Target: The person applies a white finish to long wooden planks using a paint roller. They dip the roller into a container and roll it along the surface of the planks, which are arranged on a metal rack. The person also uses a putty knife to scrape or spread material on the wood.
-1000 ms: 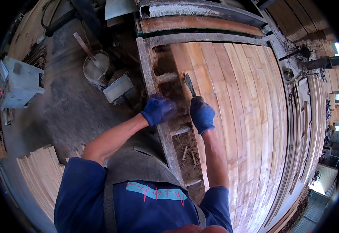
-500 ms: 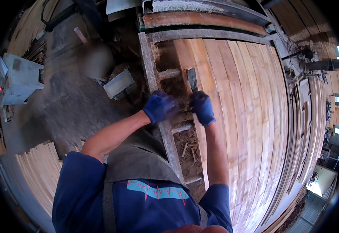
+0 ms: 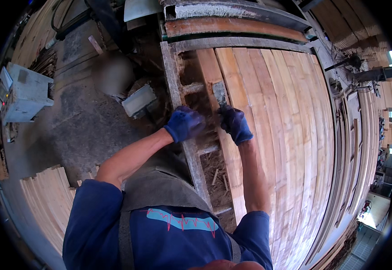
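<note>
My right hand (image 3: 236,125), in a blue glove, is closed around the handle of a scraper (image 3: 219,92) with a flat, stained metal blade. The blade lies over the leftmost wooden board (image 3: 210,67), near the seam with the board beside it. A dark gap shows along the far part of that seam. My left hand (image 3: 184,124), also gloved in blue, is over the left rail (image 3: 173,81) of the metal frame. Its fingers are smeared by motion, so their grip is hard to make out.
Several joined boards (image 3: 290,135) fill the frame to the right. Crossbars (image 3: 209,148) and wood debris show in the slot beside them. Left of the frame stand a pale box (image 3: 140,100), a person with a blurred head, a grey cabinet (image 3: 27,92) and stacked wood strips (image 3: 47,198).
The scraper has turned, showing a broader blade face, and its tip has shifted slightly left. The leftmost board has moved left, and a gap has opened at its far seam.
</note>
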{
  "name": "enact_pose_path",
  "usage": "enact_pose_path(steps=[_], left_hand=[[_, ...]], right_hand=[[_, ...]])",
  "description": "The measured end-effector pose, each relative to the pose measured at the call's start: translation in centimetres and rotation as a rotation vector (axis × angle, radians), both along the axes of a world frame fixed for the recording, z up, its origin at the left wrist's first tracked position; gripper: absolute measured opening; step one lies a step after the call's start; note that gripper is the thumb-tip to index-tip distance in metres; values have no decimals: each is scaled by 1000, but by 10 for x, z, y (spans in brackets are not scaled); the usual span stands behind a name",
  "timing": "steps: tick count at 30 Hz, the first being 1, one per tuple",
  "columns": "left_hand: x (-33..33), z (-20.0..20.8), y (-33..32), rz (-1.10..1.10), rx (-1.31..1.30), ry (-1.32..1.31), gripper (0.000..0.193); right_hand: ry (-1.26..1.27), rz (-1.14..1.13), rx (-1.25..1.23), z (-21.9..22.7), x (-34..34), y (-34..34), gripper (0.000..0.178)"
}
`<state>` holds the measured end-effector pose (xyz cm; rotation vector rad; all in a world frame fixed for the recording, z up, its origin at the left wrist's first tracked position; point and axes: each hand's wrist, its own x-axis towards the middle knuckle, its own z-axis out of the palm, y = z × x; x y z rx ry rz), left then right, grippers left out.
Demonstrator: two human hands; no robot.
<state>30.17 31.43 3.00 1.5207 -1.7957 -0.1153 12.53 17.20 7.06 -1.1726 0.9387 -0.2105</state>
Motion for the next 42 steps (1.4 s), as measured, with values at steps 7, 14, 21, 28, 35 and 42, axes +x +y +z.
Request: enact_pose_path(steps=[7,14,21,28,35,42], left_hand=[[-1,0,-5,-26,21,2,14],[1,-6,-6,11,45,0,15],[0,-5,-3,18,116,-19,17],[2,-1,-6,11,99,-62,21],[4,-10,-5,0,91,-10,18],[0,4,-6,19,47,10,16]], right_hand=[[-14,-109,-91,-12,-4,22,36],[153,-96,-249,18,-30,27,35],[585,167,-746,-1,-19,23,23],[652,256,-1124,-13,7,19,31],[-34,-93,-11,6,3,9,41],[164,-32,-237,14,-21,6,38]])
